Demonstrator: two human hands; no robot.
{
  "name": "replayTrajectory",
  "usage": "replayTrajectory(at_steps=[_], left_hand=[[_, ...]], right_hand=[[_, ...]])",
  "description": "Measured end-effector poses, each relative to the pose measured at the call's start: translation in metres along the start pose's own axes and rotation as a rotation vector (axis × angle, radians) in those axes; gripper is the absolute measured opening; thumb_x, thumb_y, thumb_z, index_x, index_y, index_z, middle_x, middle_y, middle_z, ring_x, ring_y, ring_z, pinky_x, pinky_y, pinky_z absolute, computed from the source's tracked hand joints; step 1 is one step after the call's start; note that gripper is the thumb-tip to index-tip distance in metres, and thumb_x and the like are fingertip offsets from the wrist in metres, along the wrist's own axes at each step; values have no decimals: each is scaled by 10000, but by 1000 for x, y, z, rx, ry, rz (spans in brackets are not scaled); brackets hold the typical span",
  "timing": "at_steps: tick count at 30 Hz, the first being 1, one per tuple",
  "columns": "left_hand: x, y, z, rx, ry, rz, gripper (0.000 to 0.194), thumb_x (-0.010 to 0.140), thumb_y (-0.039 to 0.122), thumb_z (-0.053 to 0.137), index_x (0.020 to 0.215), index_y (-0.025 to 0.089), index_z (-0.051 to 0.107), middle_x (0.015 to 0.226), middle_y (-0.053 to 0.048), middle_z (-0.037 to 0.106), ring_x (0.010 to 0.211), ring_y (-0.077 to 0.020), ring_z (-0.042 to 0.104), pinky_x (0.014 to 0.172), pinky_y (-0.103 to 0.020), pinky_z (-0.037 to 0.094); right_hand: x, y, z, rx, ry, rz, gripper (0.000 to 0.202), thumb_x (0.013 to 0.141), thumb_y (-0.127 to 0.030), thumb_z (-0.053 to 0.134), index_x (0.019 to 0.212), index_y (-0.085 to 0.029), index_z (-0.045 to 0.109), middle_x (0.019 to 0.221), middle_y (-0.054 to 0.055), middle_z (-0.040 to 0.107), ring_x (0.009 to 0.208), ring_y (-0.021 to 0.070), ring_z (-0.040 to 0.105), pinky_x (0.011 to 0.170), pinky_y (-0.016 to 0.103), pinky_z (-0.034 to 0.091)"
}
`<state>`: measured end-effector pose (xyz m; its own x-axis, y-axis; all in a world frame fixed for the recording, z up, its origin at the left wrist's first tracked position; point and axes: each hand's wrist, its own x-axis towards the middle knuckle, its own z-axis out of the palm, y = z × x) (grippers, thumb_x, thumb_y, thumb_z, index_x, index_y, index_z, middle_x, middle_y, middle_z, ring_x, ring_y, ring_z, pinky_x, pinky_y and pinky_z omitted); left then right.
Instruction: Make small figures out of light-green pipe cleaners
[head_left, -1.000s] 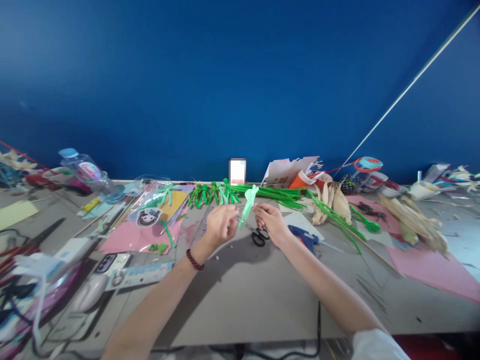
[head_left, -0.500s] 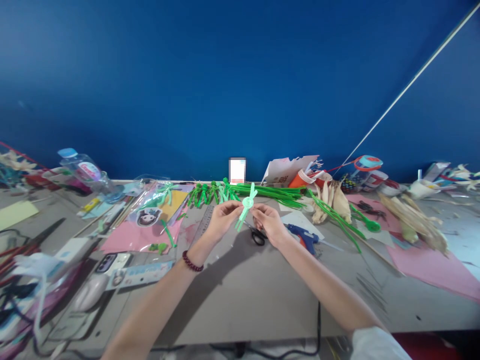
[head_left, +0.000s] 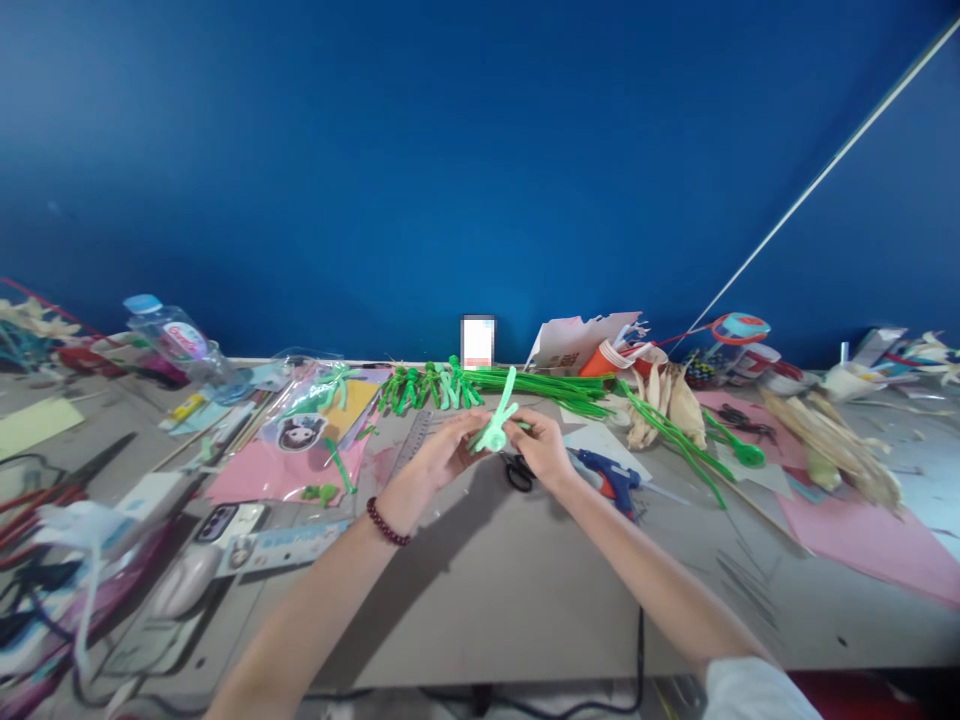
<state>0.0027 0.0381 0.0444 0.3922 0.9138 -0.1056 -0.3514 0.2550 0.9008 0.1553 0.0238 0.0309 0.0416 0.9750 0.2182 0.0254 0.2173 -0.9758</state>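
A light green fuzzy piece point(head_left: 494, 436) with a round coiled centre and several thin arms is held up between both hands. My left hand point(head_left: 448, 448) pinches its left side, a red bead bracelet on the wrist. On the right side, my right hand point(head_left: 539, 446) grips it with closed fingers. Black-handled scissors point(head_left: 519, 474) lie just below my right hand. Behind the hands are green fuzzy figures point(head_left: 431, 385) in a row and a bundle of long green stems point(head_left: 547, 388).
To the right lie a blue glue gun point(head_left: 611, 474), dried husks point(head_left: 832, 445) and pink sheets point(head_left: 892, 550). On the left are a plastic bag point(head_left: 300, 425), a bottle point(head_left: 172, 335), a mouse point(head_left: 187, 578) and large scissors point(head_left: 75, 480). A blue wall point(head_left: 465, 180) stands behind.
The light green piece has tilted, its round centre now lower and its arms turned. My left hand has rolled and moved slightly right; my right fingers have shifted on the piece.
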Motion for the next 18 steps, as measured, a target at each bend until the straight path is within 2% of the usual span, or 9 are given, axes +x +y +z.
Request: replayTrajectory(at_steps=[2,7,10,13,18], left_hand=[[1,-3,1,74,50,98,172,670,312,739,729,170,664,691,-32,659,591,-136,604,553,-265,502],[-3,-8,8,420,224,557,151,746,316,683,776,173,647,720,-31,667,637,-137,621,563,-244,502],[-10,-6,9,669,225,782,108,795,284,639,826,185,667,806,-59,699,742,-164,650,627,-265,528],[-16,-5,8,817,188,982,91,815,221,618,887,205,673,886,-65,713,818,-172,660,723,-300,541],[-17,-8,8,860,174,1117,148,811,163,619,943,207,670,928,-75,712,852,-171,666,771,-308,544]], right_hand=[[1,0,-2,-98,24,-90,144,721,-326,615,700,-194,668,648,13,594,570,136,501,542,264,401],[-1,0,-4,-172,36,-261,93,741,-224,555,712,-203,641,856,57,630,752,176,568,608,269,447],[-4,1,-4,-175,68,-319,115,719,-168,521,742,-206,627,871,54,625,789,180,574,649,277,458],[-8,-3,-3,-211,115,-399,142,713,-144,509,760,-217,621,838,42,629,798,187,576,733,313,460],[-16,-17,-1,-289,144,-491,143,747,-137,497,762,-225,609,815,42,628,757,185,572,704,313,451]])
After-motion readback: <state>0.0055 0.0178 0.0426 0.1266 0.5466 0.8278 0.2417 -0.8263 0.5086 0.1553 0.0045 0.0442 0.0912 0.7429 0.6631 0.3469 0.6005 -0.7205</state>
